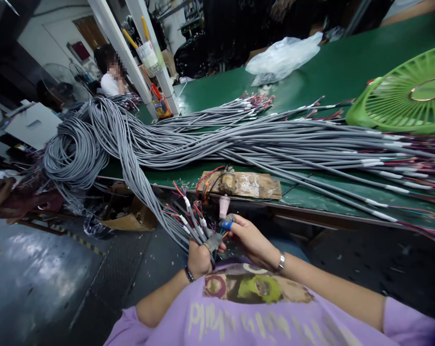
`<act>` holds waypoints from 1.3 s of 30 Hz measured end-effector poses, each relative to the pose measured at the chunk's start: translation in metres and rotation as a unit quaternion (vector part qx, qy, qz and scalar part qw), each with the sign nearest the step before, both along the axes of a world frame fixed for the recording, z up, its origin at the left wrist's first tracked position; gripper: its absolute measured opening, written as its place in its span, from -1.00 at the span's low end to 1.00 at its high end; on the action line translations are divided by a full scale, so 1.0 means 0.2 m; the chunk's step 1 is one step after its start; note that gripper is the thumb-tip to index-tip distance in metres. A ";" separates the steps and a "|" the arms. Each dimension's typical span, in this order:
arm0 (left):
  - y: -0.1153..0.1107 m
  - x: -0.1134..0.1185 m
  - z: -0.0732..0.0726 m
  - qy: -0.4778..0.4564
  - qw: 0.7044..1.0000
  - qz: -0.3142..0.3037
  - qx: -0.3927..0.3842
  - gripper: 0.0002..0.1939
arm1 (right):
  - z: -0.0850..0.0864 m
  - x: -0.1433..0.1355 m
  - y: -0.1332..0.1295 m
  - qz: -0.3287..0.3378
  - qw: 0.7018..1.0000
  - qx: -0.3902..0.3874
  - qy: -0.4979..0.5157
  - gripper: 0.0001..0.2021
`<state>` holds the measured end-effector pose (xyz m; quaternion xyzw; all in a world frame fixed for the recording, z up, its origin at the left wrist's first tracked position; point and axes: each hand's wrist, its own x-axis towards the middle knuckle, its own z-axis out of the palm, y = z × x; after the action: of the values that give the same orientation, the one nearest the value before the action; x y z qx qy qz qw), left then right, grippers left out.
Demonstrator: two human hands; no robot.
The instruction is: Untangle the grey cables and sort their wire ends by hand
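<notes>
My left hand (200,258) is closed round a bunch of grey cables (193,223), whose stripped ends fan out in thin coloured wires. Grey tape wraps its thumb. Beside it, my right hand (251,239) pinches a few thin coloured wires (225,234) at the end of one cable; blue tape covers one finger. Just above those fingertips, a pinkish cone-shaped tip (224,206) sticks out over the table edge from a small motor-like part (227,182). That part sits on a worn wooden board (258,185).
Long grey cables (210,144) lie across the green table (350,62), beside a coiled bundle (75,151). A green fan (406,93) stands at right and a plastic bag (284,57) at the back. White posts (121,53) rise at left; a person (111,79) sits beyond.
</notes>
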<state>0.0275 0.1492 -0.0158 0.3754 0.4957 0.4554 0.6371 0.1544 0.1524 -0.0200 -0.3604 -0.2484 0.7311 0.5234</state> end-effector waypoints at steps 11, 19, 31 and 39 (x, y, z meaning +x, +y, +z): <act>0.04 0.01 0.06 -0.057 0.998 0.007 0.031 -0.80 | -0.07 0.12 0.17 0.016 0.999 -0.035 0.033 -0.65; 0.06 0.05 0.07 -0.044 0.998 0.017 0.040 -0.78 | -0.06 0.05 0.20 -0.125 0.979 0.094 -0.133 -0.52; 0.05 0.06 0.04 -0.022 0.999 0.022 0.030 -0.73 | -0.01 0.02 0.23 -0.036 0.991 -0.044 0.122 -0.63; 0.04 0.06 0.04 -0.017 0.999 0.021 0.030 -0.74 | -0.02 0.03 0.21 -0.025 0.991 -0.042 0.127 -0.56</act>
<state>0.0387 0.1578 -0.0079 0.3765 0.4786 0.4894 0.6242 0.1607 0.1942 -0.0234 -0.2926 -0.1398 0.7676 0.5529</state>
